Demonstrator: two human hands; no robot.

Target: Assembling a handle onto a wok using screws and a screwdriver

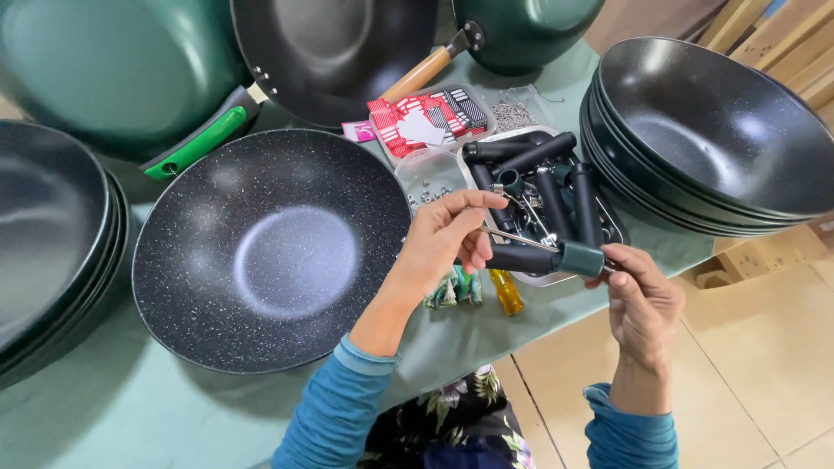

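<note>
- Green cloth covers the table (130,408), crowded with black woks.
- Left hand (447,239) is curled around a black handle (521,258) near the tray (532,280) of handles.
- Right hand (641,300) pinches the handle's green end cap (580,258).
- Speckled wok (269,247) lies left.

A black pan handle (543,258) with a dark green collar at its right end lies level between the two hands, its black end under the left fingers, its green end at the right fingertips. A thin metal rod (519,237) slants from the left fingertips down to the collar. The handle hangs just above a tray's near edge.
</note>
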